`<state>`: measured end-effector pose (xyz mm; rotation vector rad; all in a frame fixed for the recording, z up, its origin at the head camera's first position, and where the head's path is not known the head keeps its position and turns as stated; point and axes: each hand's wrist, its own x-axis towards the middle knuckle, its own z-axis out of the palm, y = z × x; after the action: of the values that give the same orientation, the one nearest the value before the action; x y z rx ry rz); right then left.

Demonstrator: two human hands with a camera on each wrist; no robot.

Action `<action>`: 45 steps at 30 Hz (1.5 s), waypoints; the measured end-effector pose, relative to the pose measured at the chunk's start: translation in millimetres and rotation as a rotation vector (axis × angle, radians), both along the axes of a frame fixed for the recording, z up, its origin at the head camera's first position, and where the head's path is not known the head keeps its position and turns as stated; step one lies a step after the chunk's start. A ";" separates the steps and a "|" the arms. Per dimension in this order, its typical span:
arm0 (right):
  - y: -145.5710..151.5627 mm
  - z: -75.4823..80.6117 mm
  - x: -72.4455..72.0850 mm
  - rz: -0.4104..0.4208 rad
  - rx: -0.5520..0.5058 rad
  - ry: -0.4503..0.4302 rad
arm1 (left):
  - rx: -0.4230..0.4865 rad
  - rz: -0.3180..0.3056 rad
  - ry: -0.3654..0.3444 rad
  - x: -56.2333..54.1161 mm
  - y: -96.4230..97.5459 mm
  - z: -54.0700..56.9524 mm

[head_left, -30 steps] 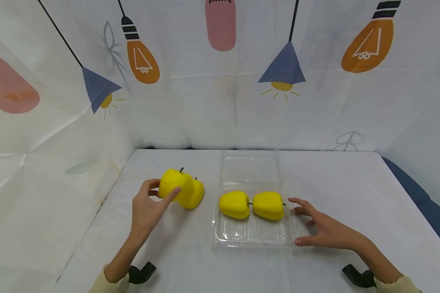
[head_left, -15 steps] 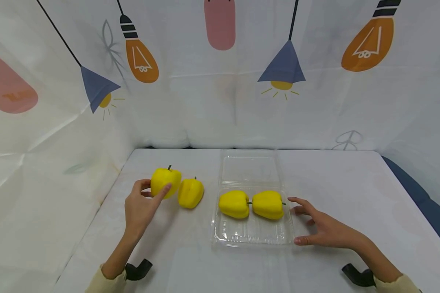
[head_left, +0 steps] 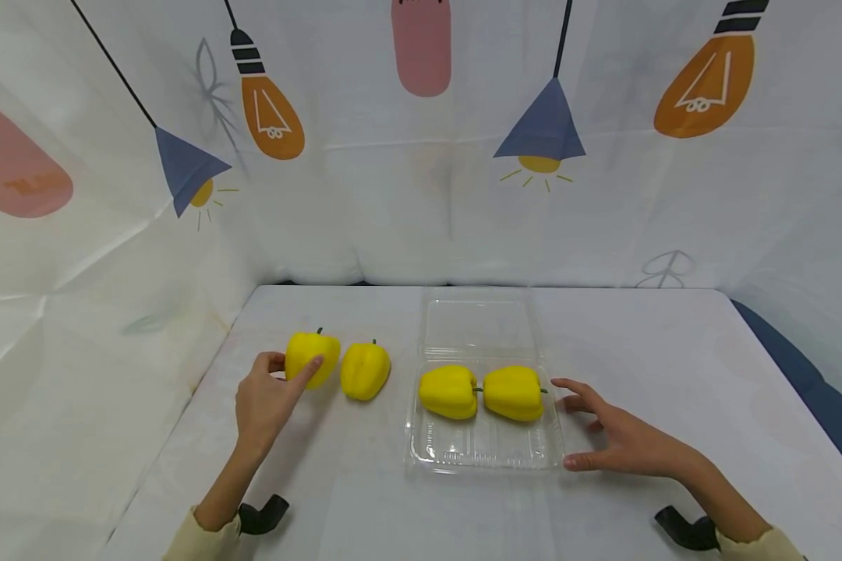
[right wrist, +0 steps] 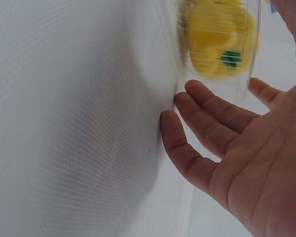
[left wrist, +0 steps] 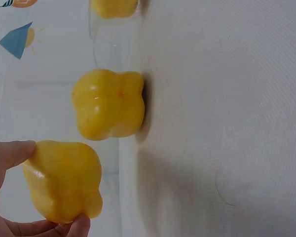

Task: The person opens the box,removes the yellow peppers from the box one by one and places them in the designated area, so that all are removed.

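Observation:
My left hand (head_left: 263, 405) grips a yellow bell pepper (head_left: 310, 360) between thumb and fingers, its stem pointing up. In the left wrist view this pepper (left wrist: 64, 182) appears held off the table. Just right of it, a second yellow bell pepper (head_left: 365, 371) rests on the table. A clear plastic clamshell container (head_left: 449, 456) lies with its lid folded back. Inside are two yellow bell peppers, one on the left (head_left: 448, 392) and one on the right (head_left: 512, 393), both on their sides. My right hand (head_left: 627, 440), fingers spread and slightly bent, is at the container's right edge, holding nothing.
A white cloth covers the table (head_left: 645, 343). Behind and to the left hangs a white curtain (head_left: 393, 202) printed with lamps and bulbs. Black curved pieces (head_left: 263, 516) stick out near both wrists. Something dark blue (head_left: 807, 366) is beyond the table's right edge.
My left hand has carried its pepper leftward, away from the one on the table, then slightly lower. The right hand and the container stay where they were.

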<state>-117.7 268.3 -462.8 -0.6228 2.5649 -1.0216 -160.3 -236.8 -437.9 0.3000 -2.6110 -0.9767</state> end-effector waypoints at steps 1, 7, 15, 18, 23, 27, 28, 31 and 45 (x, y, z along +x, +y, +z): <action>0.0 0.1 0.1 0.000 -0.002 -0.001 | -0.007 0.000 -0.014 -0.5 -0.4 -1.1; 0.1 -0.3 0.3 -0.003 -0.006 -0.006 | -0.032 0.004 -0.065 -2.6 -1.5 -6.2; 0.1 -1.4 0.3 -0.008 0.002 -0.005 | -0.070 0.005 -0.125 -8.4 -2.2 -11.3; 0.7 -2.1 0.2 -0.004 -0.002 0.003 | -0.075 0.005 -0.134 -10.7 -2.6 -14.9; 1.0 -2.6 0.2 -0.001 -0.001 0.005 | -0.084 -0.001 -0.148 -14.0 -2.9 -19.0; 0.8 -1.8 0.5 -0.002 0.000 0.004 | -0.098 -0.009 -0.171 -16.3 -2.5 -19.9; 0.7 -1.4 0.6 -0.003 0.000 0.003 | -0.099 -0.008 -0.176 -16.5 -2.2 -19.7; 0.1 -0.5 0.8 -0.007 0.001 -0.001 | -0.101 -0.004 -0.184 -17.0 -1.5 -19.0; -0.4 1.1 1.1 -0.005 -0.005 -0.011 | -0.124 -0.055 -0.199 -11.4 -3.0 -9.7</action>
<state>-116.6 267.9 -461.7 -0.6112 2.5564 -1.0297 -171.7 -239.8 -447.6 0.3098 -2.8604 -0.8355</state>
